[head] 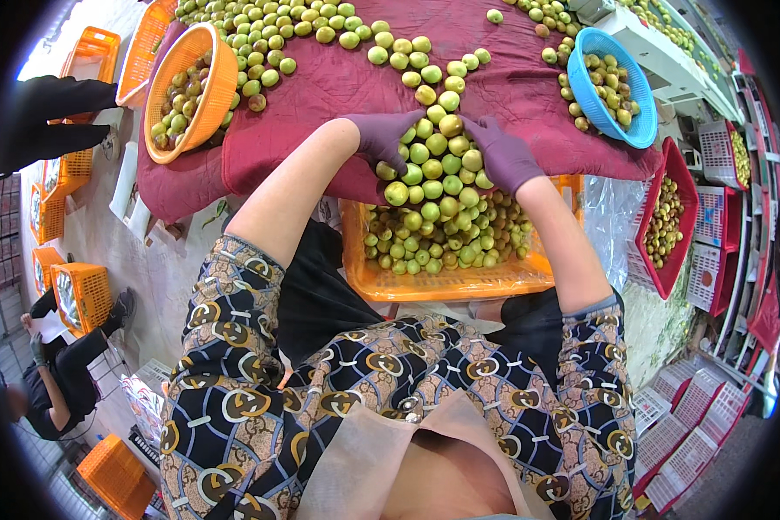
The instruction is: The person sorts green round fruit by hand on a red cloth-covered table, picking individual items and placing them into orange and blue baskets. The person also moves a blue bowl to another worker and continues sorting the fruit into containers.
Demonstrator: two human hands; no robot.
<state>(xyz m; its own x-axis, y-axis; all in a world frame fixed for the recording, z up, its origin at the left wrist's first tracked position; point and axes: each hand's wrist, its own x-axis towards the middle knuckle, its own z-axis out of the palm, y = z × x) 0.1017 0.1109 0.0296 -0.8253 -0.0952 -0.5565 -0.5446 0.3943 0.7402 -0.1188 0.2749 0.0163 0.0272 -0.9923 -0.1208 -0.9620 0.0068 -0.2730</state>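
My left hand (385, 140), in a purple glove, lies at the left side of a stream of round green fruits (432, 169) at the edge of a table with a dark red quilted cloth (338, 84). Its fingers are spread against the fruits. My right hand (504, 153), gloved alike, rests along the other side of the stream, fingers pointing away from me; whether it grips a fruit is hard to tell. Below the table's edge stands an orange plastic crate (390, 289) lined with clear film, heaped with the same fruits. More fruits (260, 32) lie spread over the cloth.
An orange basket (227, 81) of browner fruits stands at the left, a blue basket (578, 84) at the right. A red crate (679, 260) of fruits is beyond my right arm. Orange crates (114, 468) and a seated person (58, 383) are at the far left; two dark-clad legs show above.
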